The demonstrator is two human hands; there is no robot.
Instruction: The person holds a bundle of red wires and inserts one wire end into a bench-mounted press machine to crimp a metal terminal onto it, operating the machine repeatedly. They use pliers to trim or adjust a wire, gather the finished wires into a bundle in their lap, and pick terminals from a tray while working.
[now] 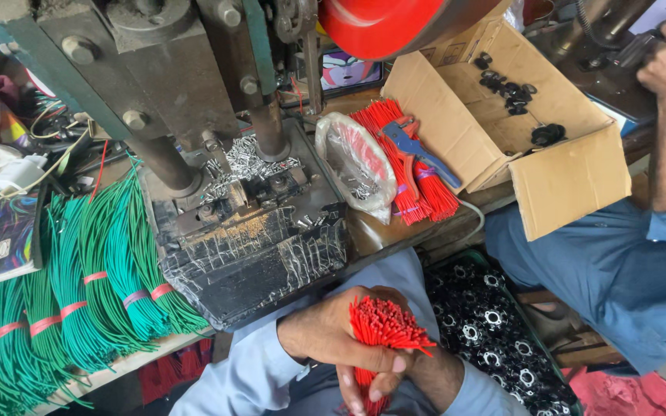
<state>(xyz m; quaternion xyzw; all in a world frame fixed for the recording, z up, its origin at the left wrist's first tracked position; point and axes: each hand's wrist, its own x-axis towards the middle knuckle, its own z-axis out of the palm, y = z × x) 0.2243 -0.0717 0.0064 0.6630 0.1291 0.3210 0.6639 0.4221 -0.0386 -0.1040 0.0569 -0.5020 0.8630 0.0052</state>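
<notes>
A bundle of thin red wires (383, 323) stands upright in front of my lap, cut ends up. My left hand (321, 333) wraps around it from the left, fingers curled below the tips. Coming in from the right, my right hand (419, 367) closes on the same bundle and is mostly hidden behind it. Just above my hands is the dark, scratched base (260, 266) of a metal press, with small silvery metal pieces (250, 158) heaped near its posts.
Green wire bundles (94, 285) with pink bands lie left. Red wire bundles (414, 166) with a blue-handled cutter (414, 146) and a plastic bag (356, 162) lie right of the press. A cardboard box (572, 173) holds black parts. A person in blue (626, 262) sits right. Black ring parts (495, 331) fill a tray.
</notes>
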